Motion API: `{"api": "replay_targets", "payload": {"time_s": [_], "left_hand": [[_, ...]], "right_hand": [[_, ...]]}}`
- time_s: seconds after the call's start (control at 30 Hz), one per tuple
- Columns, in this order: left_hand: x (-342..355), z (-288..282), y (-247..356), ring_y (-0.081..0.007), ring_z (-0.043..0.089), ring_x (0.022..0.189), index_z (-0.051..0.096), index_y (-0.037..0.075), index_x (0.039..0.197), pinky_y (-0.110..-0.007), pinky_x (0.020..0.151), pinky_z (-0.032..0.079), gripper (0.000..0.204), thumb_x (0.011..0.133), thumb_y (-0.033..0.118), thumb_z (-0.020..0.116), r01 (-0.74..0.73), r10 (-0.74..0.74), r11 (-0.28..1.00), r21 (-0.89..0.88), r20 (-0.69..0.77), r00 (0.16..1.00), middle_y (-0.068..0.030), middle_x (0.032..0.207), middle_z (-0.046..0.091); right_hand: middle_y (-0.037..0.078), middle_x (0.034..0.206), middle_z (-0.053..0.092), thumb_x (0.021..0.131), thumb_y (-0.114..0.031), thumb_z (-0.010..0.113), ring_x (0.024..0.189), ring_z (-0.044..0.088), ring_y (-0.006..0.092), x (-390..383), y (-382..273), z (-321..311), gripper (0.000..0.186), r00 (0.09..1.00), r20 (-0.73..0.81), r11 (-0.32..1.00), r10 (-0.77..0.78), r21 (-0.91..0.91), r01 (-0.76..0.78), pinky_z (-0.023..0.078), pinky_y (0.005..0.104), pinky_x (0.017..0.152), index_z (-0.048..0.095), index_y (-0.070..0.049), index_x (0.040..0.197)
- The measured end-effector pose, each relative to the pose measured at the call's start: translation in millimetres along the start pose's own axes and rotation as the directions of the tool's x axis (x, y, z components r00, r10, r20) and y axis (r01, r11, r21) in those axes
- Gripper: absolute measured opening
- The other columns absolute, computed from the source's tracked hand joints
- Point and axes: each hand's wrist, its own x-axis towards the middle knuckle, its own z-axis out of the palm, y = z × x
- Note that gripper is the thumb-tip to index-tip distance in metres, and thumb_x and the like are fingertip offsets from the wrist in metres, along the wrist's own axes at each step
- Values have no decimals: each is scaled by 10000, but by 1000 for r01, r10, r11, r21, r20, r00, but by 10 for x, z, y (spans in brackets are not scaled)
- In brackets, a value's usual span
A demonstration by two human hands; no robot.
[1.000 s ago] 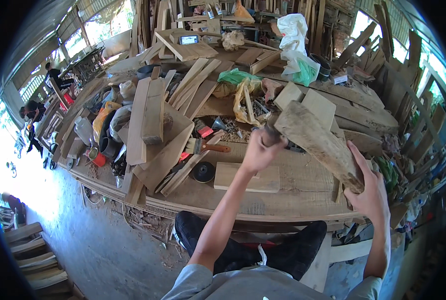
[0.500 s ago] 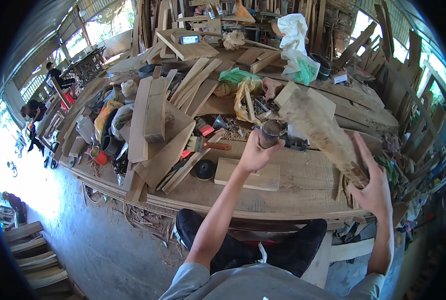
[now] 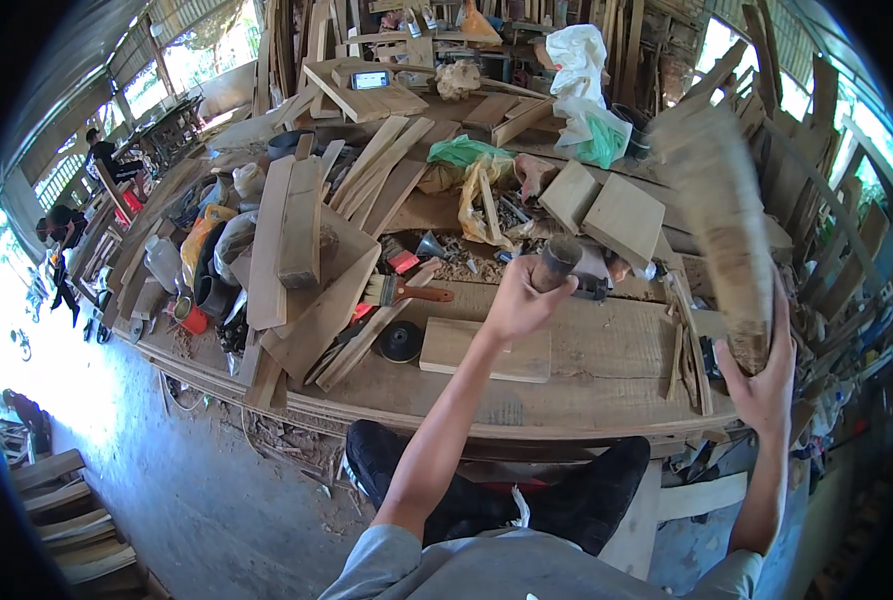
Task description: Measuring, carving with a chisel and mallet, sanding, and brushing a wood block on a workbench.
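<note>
My left hand (image 3: 530, 300) is closed round a chisel (image 3: 560, 256), its thick round handle end pointing up; the blade is hidden below the hand. Under that hand a flat pale wooden board (image 3: 467, 350) lies on the workbench (image 3: 607, 350). My right hand (image 3: 764, 390) grips the narrow lower end of a wooden club mallet (image 3: 717, 200). The mallet is raised at the right, its thick head blurred by motion and apart from the chisel. Left of the board are a black disc (image 3: 400, 342) and a brush (image 3: 407, 291) with a wooden handle.
Two pale wood blocks (image 3: 624, 218) lie beyond the chisel, near plastic bags (image 3: 595, 130). Long planks (image 3: 302, 225) are stacked at left. Thin strips (image 3: 689, 340) lie near my right hand. A phone (image 3: 371, 80) rests on boards at the back. Two people (image 3: 107, 155) are far left.
The mallet has swung up and to the right, away from the chisel, uncovering the wood blocks behind it. My left hand stays on the chisel. The view has shifted slightly.
</note>
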Motion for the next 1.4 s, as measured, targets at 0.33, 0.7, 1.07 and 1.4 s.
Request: {"api": "replay_targets", "payload": {"time_s": [0.33, 0.7, 1.07, 1.4], "left_hand": [[41, -116, -88, -34, 406, 569, 528, 48, 701, -295, 516, 315, 333, 920, 112, 769, -35, 28, 996, -85, -82, 996, 69, 614, 475], [37, -78, -101, -35, 399, 582, 527, 48, 693, -288, 526, 313, 338, 921, 109, 770, 32, -46, 990, -135, -102, 994, 69, 615, 481], [-42, -152, -109, -25, 419, 564, 596, 49, 697, -275, 522, 329, 279, 911, 101, 767, 5, -20, 990, -142, -104, 994, 75, 601, 495], [-6, -97, -157, -40, 404, 566, 468, 63, 682, -294, 513, 323, 345, 884, 101, 745, -19, 15, 997, -75, -60, 998, 61, 589, 455]], "right_hand": [[250, 1592, 526, 811, 15, 677, 1443, 564, 384, 179, -71, 126, 951, 997, 42, 998, -59, 20, 58, 455, 446, 1183, 306, -70, 1683], [274, 1564, 541, 784, 0, 724, 1424, 583, 384, 240, -84, 240, 949, 998, 64, 989, -4, 145, -6, 448, 418, 1197, 356, -53, 1657], [183, 1582, 558, 754, 23, 691, 1353, 612, 433, 323, -197, 250, 1015, 991, 110, 995, -70, 80, 61, 452, 464, 1210, 327, -160, 1684], [220, 1525, 606, 774, 27, 710, 1354, 641, 375, 377, -272, 213, 990, 994, -58, 993, -96, 58, 99, 466, 475, 1198, 328, -93, 1679]]}}
